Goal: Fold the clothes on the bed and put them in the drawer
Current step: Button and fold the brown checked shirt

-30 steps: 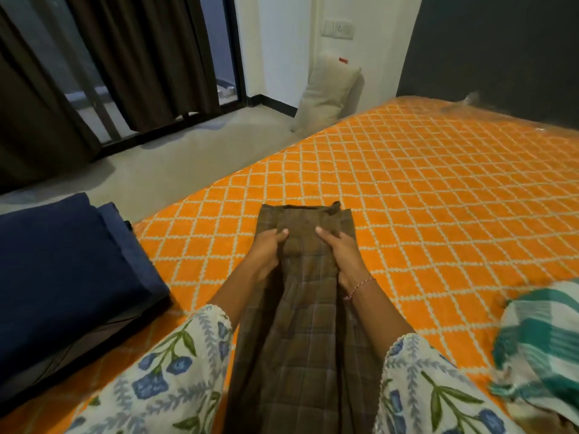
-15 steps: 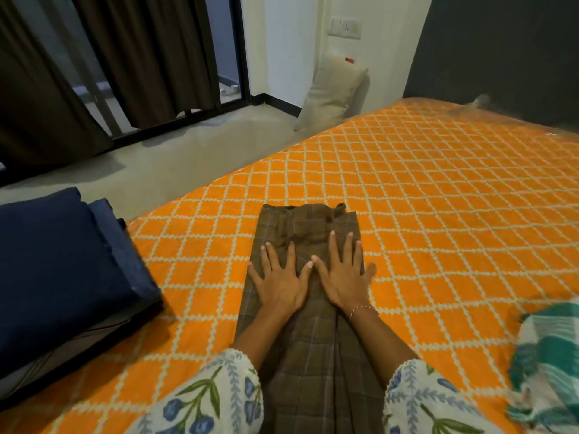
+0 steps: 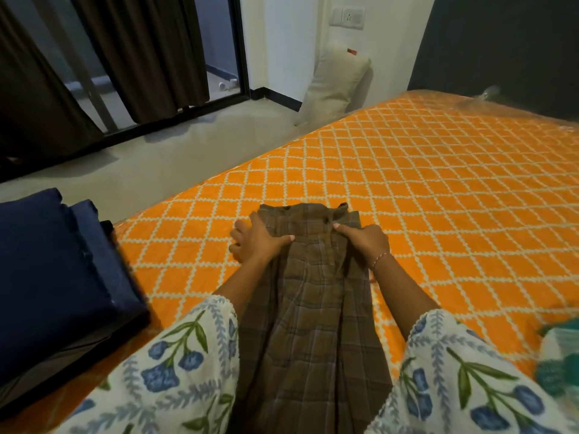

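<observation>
A brown plaid garment [image 3: 310, 311] lies lengthwise on the orange bed [image 3: 438, 189], its waistband end pointing away from me. My left hand [image 3: 257, 241] grips its left edge near the waistband, thumb over the cloth and fingers spread on the bedcover. On the right edge, my right hand [image 3: 365, 241] is closed on the cloth, which bunches up beneath it. A teal and white checked cloth [image 3: 560, 355] lies at the bed's right edge of view.
A folded dark blue blanket stack [image 3: 53, 277] sits at the bed's left corner. Beyond the bed's edge is grey floor [image 3: 175, 158], a beige pillow [image 3: 335, 86] leaning on the wall, and dark curtains [image 3: 141, 51] over a glass door.
Half a second ago both hands lay flat, side by side, on the garment. They have moved apart to its two side edges and closed on the cloth.
</observation>
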### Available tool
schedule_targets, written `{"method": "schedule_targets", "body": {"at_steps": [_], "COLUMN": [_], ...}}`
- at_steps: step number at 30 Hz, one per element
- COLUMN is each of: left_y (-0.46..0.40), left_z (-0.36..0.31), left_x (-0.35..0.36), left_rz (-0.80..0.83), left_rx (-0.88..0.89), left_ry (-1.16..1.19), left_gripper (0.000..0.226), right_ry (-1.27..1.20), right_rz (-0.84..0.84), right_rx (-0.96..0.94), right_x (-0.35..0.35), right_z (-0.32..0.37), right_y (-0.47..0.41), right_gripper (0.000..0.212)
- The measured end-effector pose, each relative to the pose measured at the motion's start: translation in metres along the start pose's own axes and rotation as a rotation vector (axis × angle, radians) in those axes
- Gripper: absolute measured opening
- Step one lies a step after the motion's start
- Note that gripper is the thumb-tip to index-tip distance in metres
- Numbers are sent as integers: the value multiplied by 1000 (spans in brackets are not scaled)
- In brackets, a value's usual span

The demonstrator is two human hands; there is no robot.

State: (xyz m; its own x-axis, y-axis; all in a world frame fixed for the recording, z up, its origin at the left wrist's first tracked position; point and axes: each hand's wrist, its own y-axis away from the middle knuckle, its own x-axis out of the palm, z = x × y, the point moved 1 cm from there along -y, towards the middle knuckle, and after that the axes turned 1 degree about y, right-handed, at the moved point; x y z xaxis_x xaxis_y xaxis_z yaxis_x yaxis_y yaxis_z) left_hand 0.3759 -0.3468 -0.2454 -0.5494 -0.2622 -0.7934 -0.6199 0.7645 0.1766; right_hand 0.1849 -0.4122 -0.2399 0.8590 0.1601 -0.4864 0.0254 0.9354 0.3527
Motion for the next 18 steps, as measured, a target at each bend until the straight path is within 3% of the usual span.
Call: {"method": "schedule_targets", "body": {"at_steps": [1,2,4,5,8,10,13,18], "left_y": [-3,-5,-13,-15,-13,-9,-2,50], "left_z": [2,3,0,-3,-10,-10,-12,7], "left_x": [-2,-2,-5,-7,-15,-22,-44,-101], "left_rz": [51,93,164,184,179,215,247,339], "left_rx": [-74,-120,-147,-150,-257,-278,-145,216], "left_ry": [10,53,200,298,691,813,945,977], "left_gripper": [110,119,120,116,67,29,16,29], "right_ry": [-49,-93,-138,-140,-197,-314,-462,-548], "right_rz": [67,151,306,324,210,206,224,218], "right_rx": [25,80,179,202,160,71,-83,-308], "right_x": [-2,-3,4,7,4,0,-16,-48], "right_z": [6,12,10,6,13,14,23,25], "right_y": [-5,-7,-26,-34,-10,4,27,91], "right_gripper": [38,46,69,66,37,28,14,28]}}
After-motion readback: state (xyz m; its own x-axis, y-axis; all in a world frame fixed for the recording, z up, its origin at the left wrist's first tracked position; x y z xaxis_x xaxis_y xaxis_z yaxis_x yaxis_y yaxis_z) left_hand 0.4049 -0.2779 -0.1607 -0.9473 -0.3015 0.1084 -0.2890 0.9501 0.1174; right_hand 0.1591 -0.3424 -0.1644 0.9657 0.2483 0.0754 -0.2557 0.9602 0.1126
